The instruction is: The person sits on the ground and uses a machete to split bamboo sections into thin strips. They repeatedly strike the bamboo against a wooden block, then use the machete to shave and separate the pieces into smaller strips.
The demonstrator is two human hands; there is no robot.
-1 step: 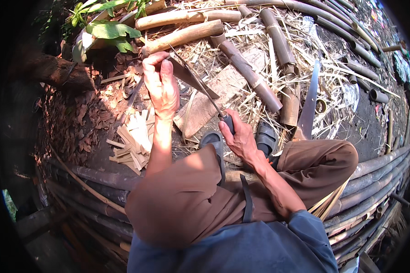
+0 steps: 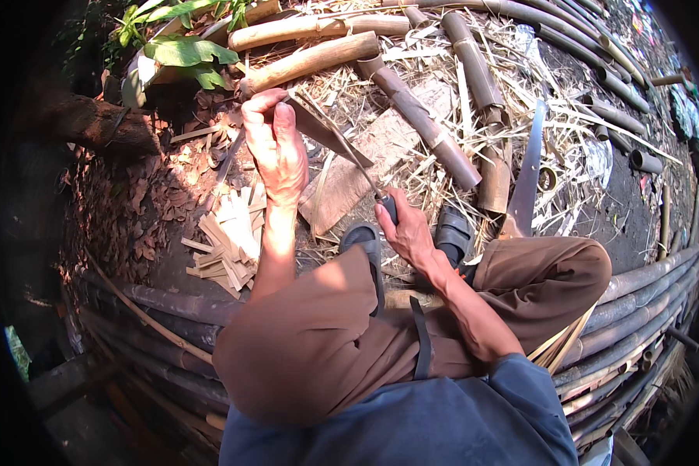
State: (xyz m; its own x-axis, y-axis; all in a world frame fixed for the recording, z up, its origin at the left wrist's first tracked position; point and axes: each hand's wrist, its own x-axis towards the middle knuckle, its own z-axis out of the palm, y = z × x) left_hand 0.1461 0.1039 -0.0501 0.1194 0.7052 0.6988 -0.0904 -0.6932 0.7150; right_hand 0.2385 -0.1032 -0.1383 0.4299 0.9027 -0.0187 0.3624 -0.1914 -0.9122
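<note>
The wooden plank (image 2: 326,203) on the ground serves here as the landmark for all places. The left hand (image 2: 281,159) is to the left of this plank, raised above the ground. Its fingers are bent and its thumb points up, so that the hand is nearly closed; between thumb and fingers it has the far end of a thin flat piece (image 2: 317,128), dark brown in colour. This piece goes out from the fingertips of the left hand toward the right and nearer to the body, and it hangs over the plank, covering a part of it from the view.

The right hand (image 2: 410,237) is to the right of the plank's near end. It is wrapped closely around the dark handle (image 2: 391,206) of a knife (image 2: 370,180). The narrow blade rises from this hand above the plank and lies along the flat piece. I cannot tell exactly where the edge touches it.

To the left of the plank, beyond the left forearm, there is a loose heap of pale strips (image 2: 229,241). A dark bamboo tube (image 2: 427,124) lies along the right side of the plank, among many light shavings (image 2: 563,147). Farther to the right of the plank is a saw (image 2: 527,167), its blade pointing away from the body.
</note>
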